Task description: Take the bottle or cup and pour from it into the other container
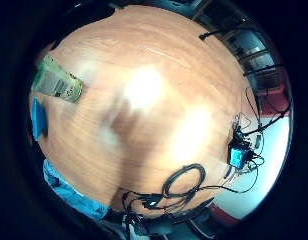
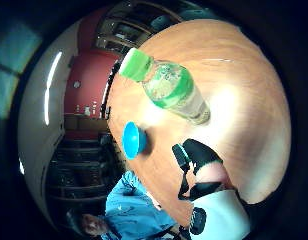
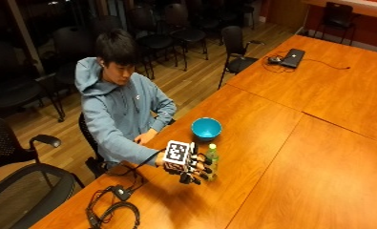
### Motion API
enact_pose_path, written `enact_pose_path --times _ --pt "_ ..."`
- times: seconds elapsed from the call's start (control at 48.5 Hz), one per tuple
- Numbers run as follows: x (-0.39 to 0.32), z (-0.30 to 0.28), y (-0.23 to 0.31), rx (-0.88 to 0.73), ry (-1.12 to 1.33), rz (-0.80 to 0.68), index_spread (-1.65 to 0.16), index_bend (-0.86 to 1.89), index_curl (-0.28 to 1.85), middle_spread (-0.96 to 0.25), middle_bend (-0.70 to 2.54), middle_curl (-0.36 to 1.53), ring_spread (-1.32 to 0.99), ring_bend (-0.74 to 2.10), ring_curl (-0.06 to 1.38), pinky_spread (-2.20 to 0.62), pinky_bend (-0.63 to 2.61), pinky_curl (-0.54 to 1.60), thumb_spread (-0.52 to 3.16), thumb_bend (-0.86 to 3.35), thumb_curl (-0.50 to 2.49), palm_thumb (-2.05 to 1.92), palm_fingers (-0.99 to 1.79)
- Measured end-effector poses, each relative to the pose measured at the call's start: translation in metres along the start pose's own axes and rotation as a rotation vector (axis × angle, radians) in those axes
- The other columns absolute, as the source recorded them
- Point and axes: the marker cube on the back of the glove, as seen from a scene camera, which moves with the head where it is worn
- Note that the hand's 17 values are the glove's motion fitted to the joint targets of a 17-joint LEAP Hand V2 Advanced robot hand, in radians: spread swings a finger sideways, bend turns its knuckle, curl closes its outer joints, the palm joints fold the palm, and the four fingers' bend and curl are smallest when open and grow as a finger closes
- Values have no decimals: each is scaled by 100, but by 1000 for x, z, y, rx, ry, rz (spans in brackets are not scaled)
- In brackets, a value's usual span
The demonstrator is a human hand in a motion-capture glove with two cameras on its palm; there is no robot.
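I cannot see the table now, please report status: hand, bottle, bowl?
Right hand beside bottle, fingers straight, no grip yet. Bottle upright, capped. Blue bowl apart, nothing between.

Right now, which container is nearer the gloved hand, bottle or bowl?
The bottle, green-capped and upright right beside the hand; the blue bowl sits farther off, toward the person.

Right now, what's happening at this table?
A person seated at the wooden table reaches the black-gloved right hand toward a clear plastic bottle with a green cap and label, which stands upright. The fingers are spread beside it, not visibly closed on it. A blue bowl sits just beyond the bottle. Nothing poured yet.
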Motion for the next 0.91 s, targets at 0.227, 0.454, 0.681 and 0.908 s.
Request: enact_pose_path --times 0.227,0.454,0.681,0.908 --pt "-8 15 -20 36 -270 -65 -31 13 21 4 23 33 9 42 27 23 64 26 90 -3 34 70 21" --pt "-18 43 -41 68 -482 -100 -31 12 20 4 23 34 9 44 28 23 65 27 89 -3 35 71 21" --pt "-32 56 -57 127 -740 -134 -31 11 20 5 23 34 8 47 29 22 67 27 86 -3 35 73 25" --pt "-44 81 -73 244 -953 -137 -29 10 18 9 22 34 12 55 31 20 72 29 81 -2 36 77 36"
